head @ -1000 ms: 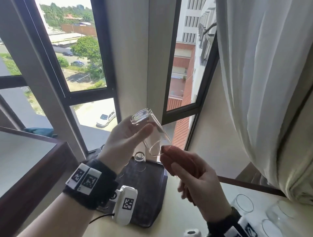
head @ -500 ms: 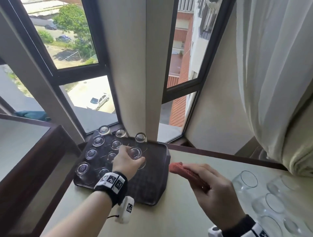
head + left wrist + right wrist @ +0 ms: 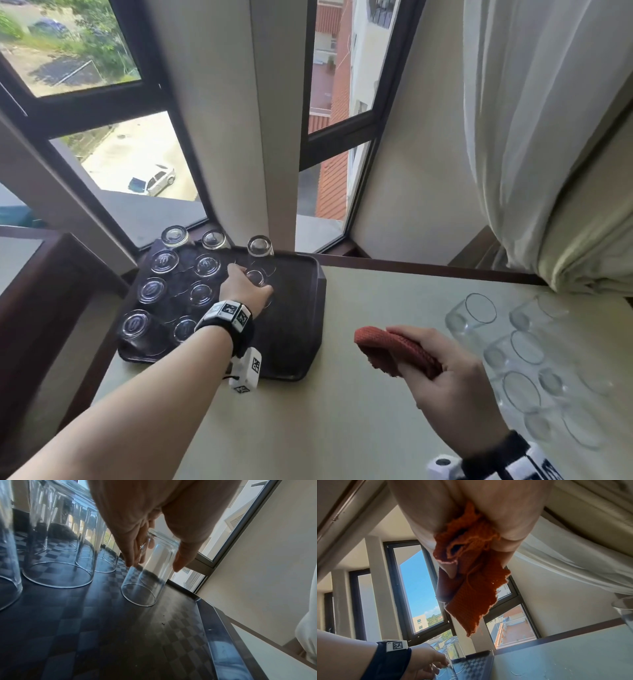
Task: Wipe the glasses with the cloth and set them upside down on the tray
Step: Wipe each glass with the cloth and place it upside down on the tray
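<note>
A dark checkered tray (image 3: pixel 301 342) lies at the table's back left, carrying several clear glasses (image 3: pixel 202 294) upside down. My left hand (image 3: pixel 246 291) reaches over the tray and holds one more glass (image 3: pixel 257 277) from above. In the left wrist view that glass (image 3: pixel 145 588) stands rim down on the tray (image 3: pixel 171 635), with my fingers on one side and my thumb on the other. My right hand (image 3: pixel 411 339) hovers over the table right of the tray and grips a folded red cloth (image 3: pixel 387 346), which hangs from the fist (image 3: pixel 471 588).
Several upright glasses (image 3: pixel 513 353) stand on the table at the far right, close to my right hand. A white curtain (image 3: pixel 548 137) hangs above them. Window frames and a pillar (image 3: pixel 270 137) rise right behind the tray. A dark wooden ledge (image 3: pixel 51 291) borders the left.
My left hand brought the glass down from in front of the window and turned it rim down onto the tray. My right hand drew the cloth away to the lower right.
</note>
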`<control>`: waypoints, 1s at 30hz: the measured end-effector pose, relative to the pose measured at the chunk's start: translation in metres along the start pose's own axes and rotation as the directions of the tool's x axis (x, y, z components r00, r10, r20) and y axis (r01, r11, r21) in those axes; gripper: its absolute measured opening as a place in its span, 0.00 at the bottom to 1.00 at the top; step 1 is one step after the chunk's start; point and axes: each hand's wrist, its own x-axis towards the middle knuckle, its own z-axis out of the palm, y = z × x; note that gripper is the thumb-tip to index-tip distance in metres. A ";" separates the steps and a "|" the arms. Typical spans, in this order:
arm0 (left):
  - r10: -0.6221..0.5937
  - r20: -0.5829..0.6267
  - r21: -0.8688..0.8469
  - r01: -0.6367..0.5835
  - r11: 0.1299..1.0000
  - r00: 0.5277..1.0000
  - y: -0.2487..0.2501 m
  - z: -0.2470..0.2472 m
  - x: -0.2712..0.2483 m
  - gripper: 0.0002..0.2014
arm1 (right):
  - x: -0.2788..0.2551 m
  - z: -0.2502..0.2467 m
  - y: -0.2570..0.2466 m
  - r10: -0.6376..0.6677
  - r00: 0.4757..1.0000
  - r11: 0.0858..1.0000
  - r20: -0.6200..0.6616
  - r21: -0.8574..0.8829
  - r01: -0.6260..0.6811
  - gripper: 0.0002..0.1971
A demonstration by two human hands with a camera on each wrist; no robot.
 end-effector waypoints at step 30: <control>0.512 0.266 -0.155 -0.488 0.859 0.816 0.053 0.120 -0.191 0.38 | -0.033 -0.098 0.037 0.337 0.890 0.935 -0.305 -0.003 -0.355 0.13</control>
